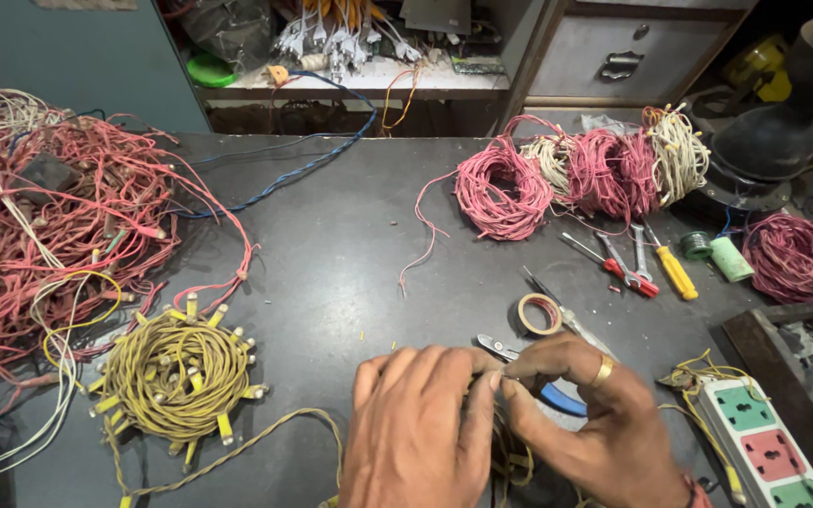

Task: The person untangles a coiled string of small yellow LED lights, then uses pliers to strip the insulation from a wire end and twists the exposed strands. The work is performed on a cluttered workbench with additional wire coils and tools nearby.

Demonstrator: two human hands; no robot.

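**Fingertips on the yellow wire**

I've got a strand of yellow wire (pixel 501 452) pinched right at the near edge of the counter (pixel 331 235), low in my view. My left hand (pixel 416 428) lies fingers-forward over it, and my right hand (pixel 585 423), ring on one finger, meets it, thumb and forefinger pressed together on the strand, close, for fine control. More of that yellow wire loops under my palms, mostly hidden.

Just beyond my knuckles lie blue-handled pliers (pixel 543 381) and a roll of tape (pixel 539 313), kept within easy reach. To the left sits a coiled yellow light string (pixel 176 372), its tail trailing toward me. Far left, a heap of red wire (pixel 39 226). Across the counter, wound red and pale coils (pixel 576 174), with screwdrivers (pixel 651 263) beside them. A power strip (pixel 764 452) sits at my right.
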